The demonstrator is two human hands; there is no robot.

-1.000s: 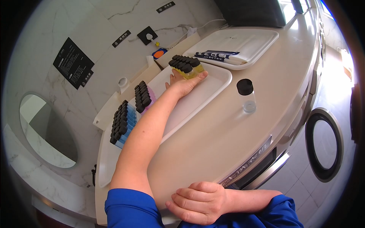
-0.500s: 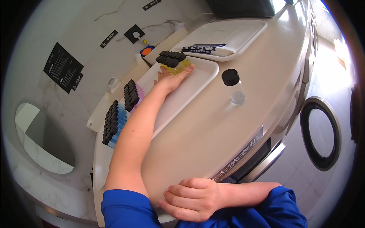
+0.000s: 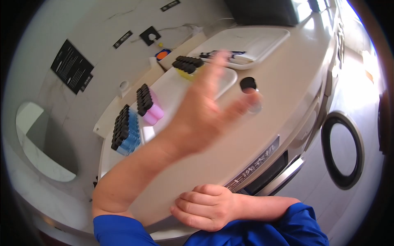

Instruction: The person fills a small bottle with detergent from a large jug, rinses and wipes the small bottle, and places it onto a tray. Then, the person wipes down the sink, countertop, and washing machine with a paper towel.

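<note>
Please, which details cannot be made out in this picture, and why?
All in the head view:
Bare left hand: blur smears its finger outlines.
Clear cylindrical bottle with round black cap: that hand hides part of its body.
Yellow bottles with round black caps: that hand covers their right side.
Bare right hand: curled, its back hides the palm.
Black wall sign: white lettering too small.
Dark box-like object: cut off by the top edge.

One wide head-worn view looks forward and down from close above the near edge of the counter (image 3: 287, 82), taking in the marble-veined wall (image 3: 100, 30) behind it.
</note>
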